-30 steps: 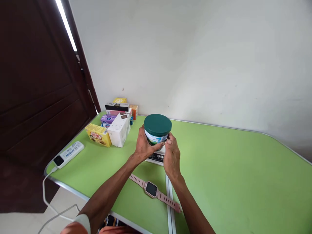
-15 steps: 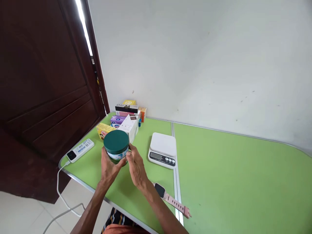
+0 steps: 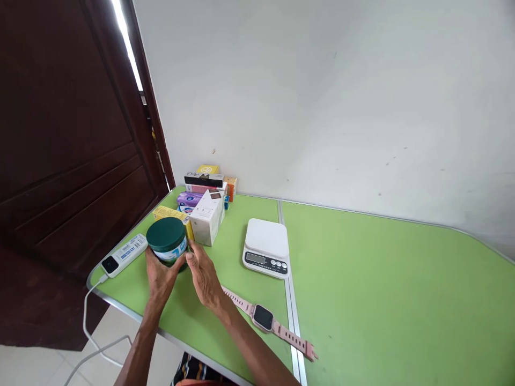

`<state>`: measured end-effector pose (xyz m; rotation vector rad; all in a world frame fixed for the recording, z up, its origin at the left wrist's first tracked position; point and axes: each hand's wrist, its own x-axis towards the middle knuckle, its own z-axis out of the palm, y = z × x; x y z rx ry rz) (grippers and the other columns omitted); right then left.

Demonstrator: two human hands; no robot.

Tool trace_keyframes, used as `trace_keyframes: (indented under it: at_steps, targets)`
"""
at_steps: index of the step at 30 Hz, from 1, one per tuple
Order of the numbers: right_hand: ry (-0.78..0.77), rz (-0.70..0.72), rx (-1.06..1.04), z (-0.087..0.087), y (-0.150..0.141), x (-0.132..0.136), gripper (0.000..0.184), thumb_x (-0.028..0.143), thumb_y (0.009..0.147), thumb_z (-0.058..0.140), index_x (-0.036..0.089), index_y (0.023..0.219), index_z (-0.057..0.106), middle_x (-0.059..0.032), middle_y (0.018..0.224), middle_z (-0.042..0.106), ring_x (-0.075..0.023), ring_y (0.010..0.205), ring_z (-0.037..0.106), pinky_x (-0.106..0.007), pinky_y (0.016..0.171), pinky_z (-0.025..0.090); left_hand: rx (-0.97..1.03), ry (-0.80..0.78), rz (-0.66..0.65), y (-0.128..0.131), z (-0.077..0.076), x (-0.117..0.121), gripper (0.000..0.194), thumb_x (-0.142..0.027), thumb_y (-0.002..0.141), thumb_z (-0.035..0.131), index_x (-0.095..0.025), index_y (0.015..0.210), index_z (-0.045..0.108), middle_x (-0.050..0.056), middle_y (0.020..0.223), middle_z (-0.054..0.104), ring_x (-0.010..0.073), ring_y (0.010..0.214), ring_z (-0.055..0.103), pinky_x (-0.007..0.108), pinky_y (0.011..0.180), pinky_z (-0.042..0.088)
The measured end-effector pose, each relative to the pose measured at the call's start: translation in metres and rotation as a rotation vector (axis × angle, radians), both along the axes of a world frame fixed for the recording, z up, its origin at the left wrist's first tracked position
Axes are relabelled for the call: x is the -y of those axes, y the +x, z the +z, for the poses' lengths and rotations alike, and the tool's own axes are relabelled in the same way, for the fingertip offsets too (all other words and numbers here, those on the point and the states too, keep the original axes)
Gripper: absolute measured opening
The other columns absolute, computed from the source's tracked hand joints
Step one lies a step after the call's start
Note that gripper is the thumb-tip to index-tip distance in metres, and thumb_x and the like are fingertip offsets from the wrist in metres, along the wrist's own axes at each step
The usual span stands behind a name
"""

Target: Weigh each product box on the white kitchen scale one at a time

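Note:
A green jar (image 3: 166,236) with a dark green lid and a blue-and-white label is upright at the left end of the green table. My left hand (image 3: 161,276) grips its near left side, the thumb lying across the front below the label. Against the jar's right side is my right hand (image 3: 205,276), fingers curved toward its far side and partly hidden. Just behind the jar are a yellow box (image 3: 173,214) and a white box (image 3: 207,219). I cannot tell whether the jar's base touches the table.
A white kitchen scale (image 3: 266,246) stands right of my hands. The pink-strapped smartwatch (image 3: 263,317) lies by my right forearm. Left of the jar is a white device (image 3: 124,256) with a cable. Several more boxes and a purple pack (image 3: 189,199) sit by the wall.
Both hands and the jar have moved left and slightly lower, toward the white device. More of the white box and the watch now shows. The view has shifted slightly.

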<state>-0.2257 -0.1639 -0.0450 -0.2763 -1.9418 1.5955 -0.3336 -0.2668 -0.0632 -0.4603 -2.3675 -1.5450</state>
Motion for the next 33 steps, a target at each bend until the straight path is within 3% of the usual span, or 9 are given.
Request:
trace_keyframes:
  at_steps: [4, 14, 18, 21, 23, 25, 28, 30, 33]
  targets:
    - [-0.081, 0.028, 0.079, -0.002, 0.014, -0.002, 0.093, 0.088, 0.100, 0.037, 0.018, 0.156, 0.060, -0.0195, 0.158, 0.061, -0.0383, 0.150, 0.056, -0.055, 0.127, 0.044, 0.006, -0.014, 0.030, -0.010, -0.001, -0.003, 0.097, -0.059, 0.063, 0.092, -0.019, 0.140, 0.049, 0.018, 0.135, 0.067, 0.0421, 0.129, 0.066, 0.062, 0.111, 0.054]
    - [-0.091, 0.001, 0.024, 0.012, 0.057, -0.019, 0.074, 0.082, 0.103, 0.043, 0.028, 0.147, 0.067, -0.0121, 0.144, 0.072, -0.0341, 0.126, 0.072, -0.052, 0.108, 0.059, 0.024, -0.047, -0.037, -0.025, 0.005, -0.010, 0.090, -0.060, 0.067, 0.088, -0.019, 0.137, 0.049, 0.017, 0.130, 0.065, 0.0398, 0.125, 0.066, 0.060, 0.112, 0.053]
    - [-0.062, -0.133, -0.004, 0.010, 0.096, -0.059, 0.072, 0.081, 0.104, 0.042, 0.028, 0.142, 0.071, -0.0129, 0.144, 0.073, -0.0337, 0.124, 0.073, -0.055, 0.104, 0.061, -0.015, -0.092, -0.039, -0.026, 0.008, -0.008, 0.102, -0.058, 0.071, 0.088, -0.015, 0.151, 0.042, 0.023, 0.146, 0.057, 0.0435, 0.140, 0.057, 0.063, 0.120, 0.047]
    - [-0.042, -0.373, -0.054, 0.005, 0.138, -0.109, 0.067, 0.079, 0.104, 0.044, 0.026, 0.129, 0.076, -0.0134, 0.133, 0.078, -0.0319, 0.113, 0.077, -0.052, 0.093, 0.064, -0.180, -0.119, 0.036, -0.010, 0.010, -0.003, 0.119, -0.058, 0.075, 0.087, -0.011, 0.165, 0.025, 0.031, 0.164, 0.036, 0.0479, 0.157, 0.036, 0.068, 0.127, 0.036]
    - [-0.019, -0.567, -0.055, -0.001, 0.165, -0.144, 0.068, 0.080, 0.104, 0.042, 0.025, 0.121, 0.078, -0.0140, 0.121, 0.081, -0.0313, 0.104, 0.078, -0.051, 0.086, 0.065, -0.341, -0.117, 0.063, 0.009, 0.011, -0.005, 0.117, -0.058, 0.081, 0.083, -0.012, 0.167, 0.019, 0.032, 0.168, 0.028, 0.0476, 0.161, 0.029, 0.069, 0.129, 0.032]
    - [0.006, -0.715, -0.032, -0.010, 0.186, -0.171, 0.071, 0.081, 0.103, 0.040, 0.023, 0.116, 0.078, -0.0149, 0.114, 0.082, -0.0312, 0.099, 0.077, -0.050, 0.082, 0.064, -0.476, -0.120, 0.007, 0.030, 0.013, -0.016, 0.106, -0.055, 0.088, 0.078, -0.014, 0.167, 0.021, 0.030, 0.167, 0.032, 0.0455, 0.160, 0.031, 0.069, 0.129, 0.031]
    - [-0.005, -0.805, 0.024, -0.029, 0.199, -0.190, 0.077, 0.087, 0.099, 0.039, 0.020, 0.111, 0.076, -0.0157, 0.106, 0.081, -0.0310, 0.093, 0.077, -0.048, 0.078, 0.062, -0.547, -0.139, -0.181, 0.050, 0.021, -0.047, 0.091, -0.048, 0.094, 0.073, -0.016, 0.166, 0.027, 0.027, 0.163, 0.042, 0.0418, 0.157, 0.039, 0.064, 0.129, 0.035]
    - [-0.006, -0.790, 0.075, -0.040, 0.199, -0.191, 0.081, 0.091, 0.096, 0.039, 0.020, 0.108, 0.075, -0.0158, 0.103, 0.081, -0.0309, 0.089, 0.077, -0.048, 0.078, 0.062, -0.549, -0.185, -0.265, 0.050, 0.032, -0.073, 0.086, -0.043, 0.096, 0.071, -0.015, 0.166, 0.029, 0.027, 0.161, 0.045, 0.0413, 0.155, 0.042, 0.062, 0.127, 0.037]
    - [0.062, -0.743, 0.131, -0.048, 0.195, -0.188, 0.081, 0.091, 0.097, 0.036, 0.020, 0.108, 0.074, -0.0145, 0.101, 0.081, -0.0309, 0.090, 0.077, -0.049, 0.084, 0.061, -0.530, -0.341, -0.248, 0.032, 0.055, -0.107, 0.085, -0.037, 0.092, 0.072, -0.007, 0.162, 0.034, 0.032, 0.161, 0.045, 0.0467, 0.155, 0.041, 0.066, 0.126, 0.035]
